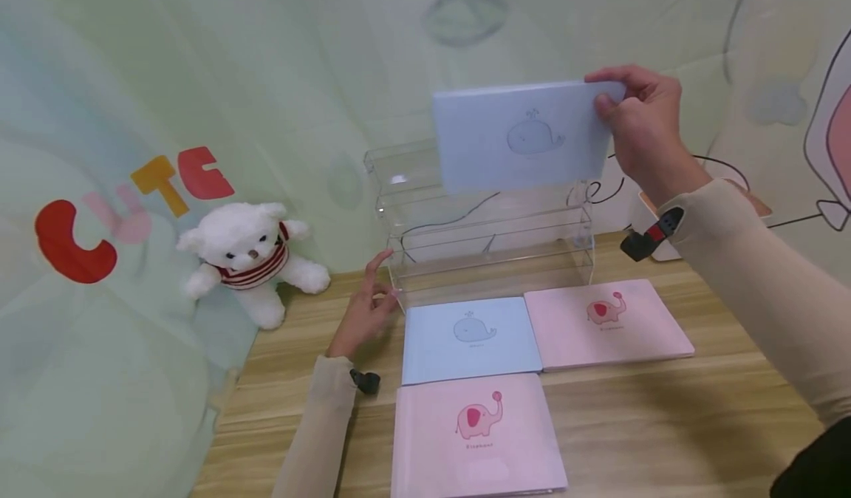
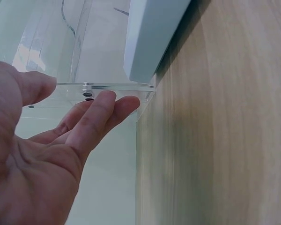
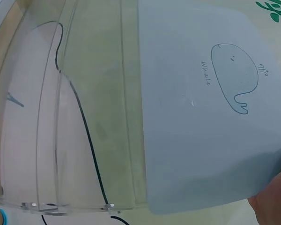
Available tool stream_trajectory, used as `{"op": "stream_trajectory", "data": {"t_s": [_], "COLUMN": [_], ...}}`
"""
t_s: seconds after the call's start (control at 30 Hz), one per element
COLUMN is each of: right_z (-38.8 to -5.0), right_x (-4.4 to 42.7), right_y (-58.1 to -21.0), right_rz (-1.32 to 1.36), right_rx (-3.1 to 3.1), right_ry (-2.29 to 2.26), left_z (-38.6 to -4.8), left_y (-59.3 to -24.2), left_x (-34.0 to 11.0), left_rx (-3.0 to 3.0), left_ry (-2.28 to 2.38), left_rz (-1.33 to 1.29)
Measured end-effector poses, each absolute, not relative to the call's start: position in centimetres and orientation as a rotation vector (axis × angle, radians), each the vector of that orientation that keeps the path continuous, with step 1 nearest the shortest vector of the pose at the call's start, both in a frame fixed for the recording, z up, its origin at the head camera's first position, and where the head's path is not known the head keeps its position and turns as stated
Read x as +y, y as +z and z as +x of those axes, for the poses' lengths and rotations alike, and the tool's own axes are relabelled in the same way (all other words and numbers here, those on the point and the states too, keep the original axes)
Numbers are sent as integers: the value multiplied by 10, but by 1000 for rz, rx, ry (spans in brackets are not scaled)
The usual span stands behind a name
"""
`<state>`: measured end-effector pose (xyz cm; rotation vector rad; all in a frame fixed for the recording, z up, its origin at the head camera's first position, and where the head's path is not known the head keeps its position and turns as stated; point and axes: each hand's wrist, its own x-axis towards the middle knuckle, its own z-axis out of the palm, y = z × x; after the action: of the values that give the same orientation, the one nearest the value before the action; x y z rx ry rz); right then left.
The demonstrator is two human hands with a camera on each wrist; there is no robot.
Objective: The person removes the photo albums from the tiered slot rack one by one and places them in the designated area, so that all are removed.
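Observation:
My right hand (image 1: 648,125) pinches the upper right corner of a light blue whale booklet (image 1: 532,140), thumb on its front. The booklet is held up before the top tiers of a clear acrylic rack (image 1: 492,261), and the right wrist view shows its cover (image 3: 187,131) with the word Whale. Beside the rack's left end is my left hand (image 1: 366,313); in the left wrist view its fingers (image 2: 93,122) extend along the clear side panel. Another blue whale booklet (image 1: 439,354) lies before the rack, with a pink elephant booklet (image 1: 565,335) to its right and a second pink booklet (image 1: 425,439) nearer me.
A white plush bear (image 1: 259,269) in a striped top sits left of the rack against a printed curtain (image 1: 332,77). Behind my right wrist, a pale object (image 1: 665,250) is partly hidden. Everything stands on a wood-grain table (image 1: 665,424).

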<state>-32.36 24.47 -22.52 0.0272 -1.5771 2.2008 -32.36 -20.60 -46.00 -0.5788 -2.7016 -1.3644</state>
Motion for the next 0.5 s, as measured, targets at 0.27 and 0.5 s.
{"op": "stream_trajectory", "data": {"t_s": [0.27, 0.5], "right_z": [-312, -298], "right_x": [252, 254], "right_y": [-245, -261], "right_rz": [-25, -45], "right_rx": [-1689, -1702], "right_ry": [2144, 2144], "left_z": [-324, -324], "left_y": [-460, -460], "left_x": [-207, -208], "left_rx": [-2689, -2699], "left_ry": [-1374, -1362], "left_rz": [-598, -607]}}
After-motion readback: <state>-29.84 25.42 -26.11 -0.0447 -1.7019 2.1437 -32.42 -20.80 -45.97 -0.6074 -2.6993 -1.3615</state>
